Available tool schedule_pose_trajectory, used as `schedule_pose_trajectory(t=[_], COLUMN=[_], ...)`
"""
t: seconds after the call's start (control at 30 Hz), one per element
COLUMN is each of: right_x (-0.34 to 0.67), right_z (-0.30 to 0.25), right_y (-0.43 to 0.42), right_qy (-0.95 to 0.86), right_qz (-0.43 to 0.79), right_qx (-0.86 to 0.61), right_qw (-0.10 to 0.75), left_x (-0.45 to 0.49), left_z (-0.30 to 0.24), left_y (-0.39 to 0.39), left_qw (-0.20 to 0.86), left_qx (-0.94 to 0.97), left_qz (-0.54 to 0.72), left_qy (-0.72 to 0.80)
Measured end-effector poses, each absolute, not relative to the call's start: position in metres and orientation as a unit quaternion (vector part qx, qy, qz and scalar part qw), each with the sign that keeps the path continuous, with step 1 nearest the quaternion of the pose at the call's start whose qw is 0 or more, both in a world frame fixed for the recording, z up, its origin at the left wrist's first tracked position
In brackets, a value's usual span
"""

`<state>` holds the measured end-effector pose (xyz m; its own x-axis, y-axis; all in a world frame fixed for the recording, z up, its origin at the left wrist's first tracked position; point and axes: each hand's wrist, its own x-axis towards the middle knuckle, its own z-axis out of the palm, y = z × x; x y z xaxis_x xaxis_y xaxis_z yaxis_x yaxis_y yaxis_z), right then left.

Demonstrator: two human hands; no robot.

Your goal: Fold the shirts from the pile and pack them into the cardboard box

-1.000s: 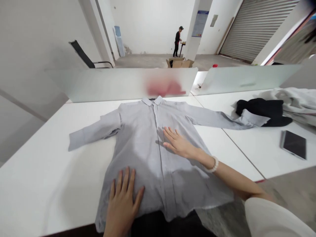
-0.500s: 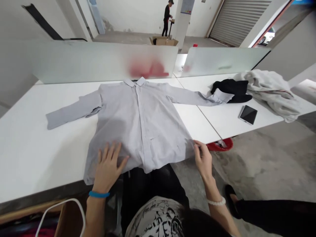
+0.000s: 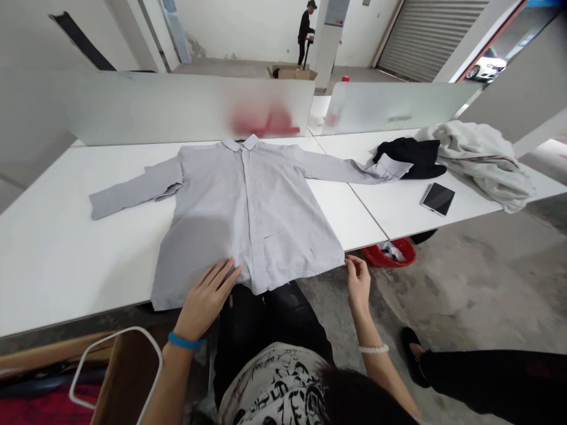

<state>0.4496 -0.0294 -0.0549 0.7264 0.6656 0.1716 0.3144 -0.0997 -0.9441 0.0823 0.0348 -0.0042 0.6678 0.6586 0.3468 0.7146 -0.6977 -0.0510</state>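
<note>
A light grey button-up shirt (image 3: pixel 248 206) lies face up on the white table (image 3: pixel 57 260), sleeves spread out to both sides, collar towards the frosted divider. My left hand (image 3: pixel 206 298), with a blue wristband, rests flat with fingers stretched out on the shirt's lower hem near the table's front edge. My right hand (image 3: pixel 358 283), with a white bead bracelet, is at the hem's right corner just off the table edge, its fingertips pinched together on the cloth there.
Frosted divider panels (image 3: pixel 177 106) stand along the table's back. On the right table lie a black garment (image 3: pixel 410 156), a pale crumpled garment (image 3: pixel 482 156) and a dark phone (image 3: pixel 437 198). A red basket (image 3: pixel 390 254) sits under the table. A person (image 3: pixel 305 29) stands far back.
Both hands slid down the shirt from its middle to the hem. My right hand went to the hem's right corner. The view pulled back and tilted down.
</note>
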Motion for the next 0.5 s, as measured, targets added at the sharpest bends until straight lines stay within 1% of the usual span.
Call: schedule_pose_trajectory(t=[0.07,0.1,0.17,0.27,0.37,0.5], right_x=[0.435,0.425,0.401,0.363,0.335,0.321], right_z=[-0.04,-0.03,-0.011,0.012,0.018,0.003], right_y=[-0.034,-0.035,-0.033,-0.017,0.009,0.03], right_qy=[-0.403,-0.459,-0.6,-0.781,-0.854,-0.872], right_qz=[0.053,0.023,0.017,0.047,0.032,0.013], right_qx=[-0.726,-0.71,-0.645,-0.52,-0.46,-0.456], right_qw=[0.554,0.534,0.473,0.343,0.241,0.176], left_x=[0.076,0.071,0.059,0.038,0.024,0.019], left_z=[-0.001,0.0,0.001,-0.004,-0.011,-0.015], left_y=[0.03,0.027,0.021,0.014,0.011,0.01], left_qw=[0.094,0.1,0.115,0.129,0.127,0.113], left_qx=[-0.902,-0.896,-0.881,-0.862,-0.842,-0.831], left_qz=[-0.163,-0.168,-0.172,-0.159,-0.133,-0.123], left_qy=[-0.389,-0.399,-0.424,-0.463,-0.507,-0.531])
